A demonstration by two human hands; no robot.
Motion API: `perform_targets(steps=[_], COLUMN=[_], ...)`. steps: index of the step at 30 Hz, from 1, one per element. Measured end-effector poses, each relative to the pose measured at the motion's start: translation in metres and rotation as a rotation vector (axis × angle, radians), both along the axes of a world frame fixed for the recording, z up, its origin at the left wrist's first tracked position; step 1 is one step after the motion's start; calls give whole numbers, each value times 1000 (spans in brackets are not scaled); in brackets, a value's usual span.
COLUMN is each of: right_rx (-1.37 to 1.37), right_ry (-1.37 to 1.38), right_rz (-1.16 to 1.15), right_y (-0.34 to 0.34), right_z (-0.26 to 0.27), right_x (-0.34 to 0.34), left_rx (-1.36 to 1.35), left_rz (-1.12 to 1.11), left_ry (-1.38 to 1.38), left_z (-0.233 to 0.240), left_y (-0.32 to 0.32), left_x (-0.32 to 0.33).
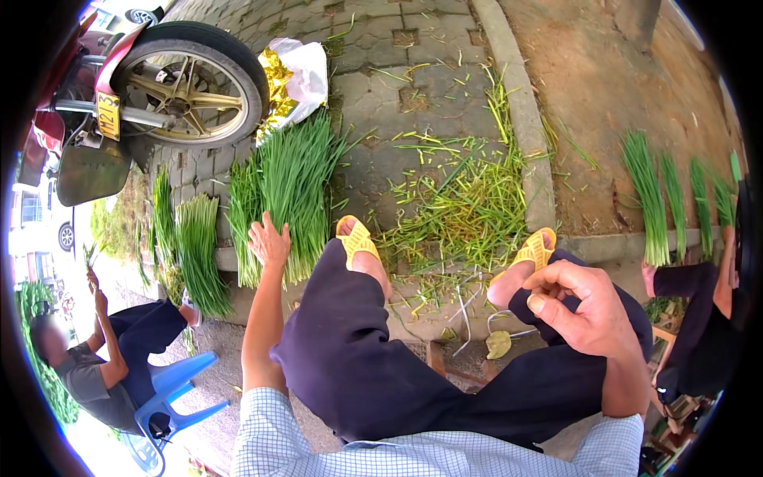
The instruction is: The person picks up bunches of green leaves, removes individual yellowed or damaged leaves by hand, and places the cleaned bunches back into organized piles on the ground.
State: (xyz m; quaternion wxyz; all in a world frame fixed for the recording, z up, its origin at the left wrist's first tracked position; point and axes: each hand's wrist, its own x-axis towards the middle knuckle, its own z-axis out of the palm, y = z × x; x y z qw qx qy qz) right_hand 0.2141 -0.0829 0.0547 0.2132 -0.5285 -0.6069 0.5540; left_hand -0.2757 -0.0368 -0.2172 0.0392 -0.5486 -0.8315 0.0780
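Note:
A large heap of green garlic chives lies on the kerb at the front left, its pale stem ends toward me. My left hand, fingers spread, is at the heap's near left side; whether it touches the leaves is unclear. Over my right knee hangs my right hand, thumb and curled index finger close together. Nothing shows between them, but the inside of that hand is hidden. Loose trimmed leaves and stems, some yellowed, are scattered on the paving beyond my yellow sandals.
A motorcycle wheel stands beyond the heap, beside a white and gold plastic bag. Another chive bundle lies farther left, near a person on a blue plastic stool. More bundles lie at right before another seated person. White strips lie between my feet.

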Motion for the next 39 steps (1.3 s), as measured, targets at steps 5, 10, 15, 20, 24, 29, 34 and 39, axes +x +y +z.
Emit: perform_targets(steps=[5,10,15,20,24,29,34,39], right_rx=[36,22,-23,-42,-82,-77,-62,-71], right_ry=[17,-6,-68,-97,-130,-129,-150,-164], right_rz=[44,28,108,161,176,200,266,289], right_y=[0,3,6,11,17,17,18,14], right_z=[-4,-10,-11,-13,-14,-12,-11,-9], right_x=[-3,-8,-9,-16,-21,-25,-29,-31], left_rx=[32,-159,-193,-172,-161,-209,-282,-203], left_rz=[221,254,383,488,524,391,353,188], left_ry=[-376,-262,-75,18,7,-27,50,-99], left_z=[-22,-26,-39,-52,-50,-47,-54,-47], left_y=[-5,4,8,14,19,10,9,-6], left_x=[-28,2,42,60,66,81,84,96])
